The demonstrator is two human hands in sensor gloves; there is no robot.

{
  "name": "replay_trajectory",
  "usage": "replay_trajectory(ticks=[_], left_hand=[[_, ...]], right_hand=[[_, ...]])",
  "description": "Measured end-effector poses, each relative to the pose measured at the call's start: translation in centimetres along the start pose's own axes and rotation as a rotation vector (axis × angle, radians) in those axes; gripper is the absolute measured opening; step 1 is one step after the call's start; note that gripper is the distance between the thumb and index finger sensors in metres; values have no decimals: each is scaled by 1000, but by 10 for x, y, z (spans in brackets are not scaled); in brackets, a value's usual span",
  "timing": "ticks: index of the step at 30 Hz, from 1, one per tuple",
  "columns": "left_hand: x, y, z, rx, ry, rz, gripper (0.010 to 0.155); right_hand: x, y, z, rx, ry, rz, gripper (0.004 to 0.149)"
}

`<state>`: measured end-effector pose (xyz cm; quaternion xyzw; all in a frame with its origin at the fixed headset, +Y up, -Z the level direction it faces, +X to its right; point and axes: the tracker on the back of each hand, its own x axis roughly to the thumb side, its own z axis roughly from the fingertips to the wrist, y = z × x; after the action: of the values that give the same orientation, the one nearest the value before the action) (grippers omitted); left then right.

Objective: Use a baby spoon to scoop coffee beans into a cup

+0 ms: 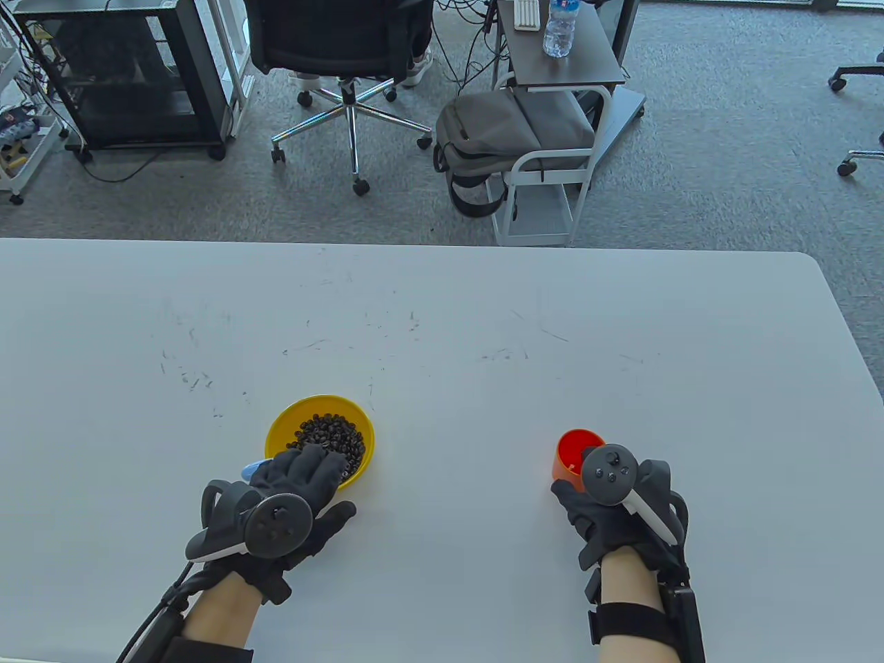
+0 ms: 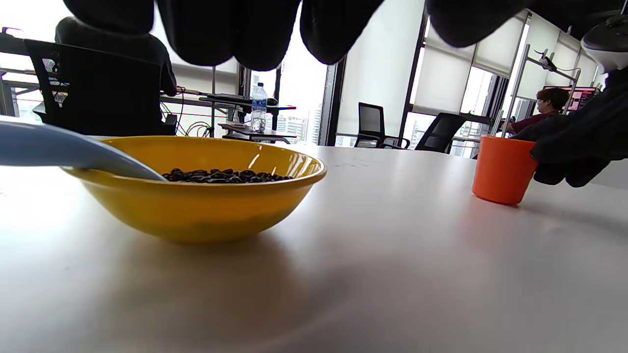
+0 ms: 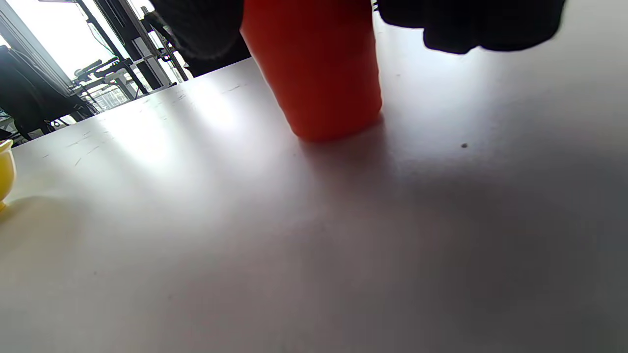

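Note:
A yellow bowl [image 1: 284,423] of coffee beans [image 1: 328,434] stands on the white table. A light blue baby spoon [image 1: 251,471] lies with its tip in the bowl's near left side; in the left wrist view the spoon [image 2: 64,151] rests on the rim of the bowl [image 2: 196,206]. My left hand [image 1: 311,473] hovers open over the bowl's near edge, fingers [image 2: 274,29] above the spoon and not touching it. The orange cup [image 1: 573,450] stands upright to the right. My right hand [image 1: 587,494] holds it from the near side, with fingers [image 3: 471,24] and thumb on either side of the cup [image 3: 319,73].
The white table [image 1: 442,331] stretches far beyond the bowl and cup. Its right edge [image 1: 853,345] lies well to the right of the cup. Chairs and a cart stand on the floor behind the table.

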<state>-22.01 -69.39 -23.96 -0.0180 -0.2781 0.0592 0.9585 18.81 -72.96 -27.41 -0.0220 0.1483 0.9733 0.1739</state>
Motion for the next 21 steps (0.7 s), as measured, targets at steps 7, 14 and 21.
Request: replay_trajectory(ticks=[7, 14, 21], left_hand=[[1, -1, -1, -7, 4, -2, 70], [0, 0, -1, -4, 6, 4, 70], [0, 0, -1, 2, 9, 13, 70]], right_hand=[[6, 1, -1, -79, -32, 47, 62], [34, 2, 3, -133, -160, 117, 58], [86, 19, 17, -121, -422, 158, 58]])
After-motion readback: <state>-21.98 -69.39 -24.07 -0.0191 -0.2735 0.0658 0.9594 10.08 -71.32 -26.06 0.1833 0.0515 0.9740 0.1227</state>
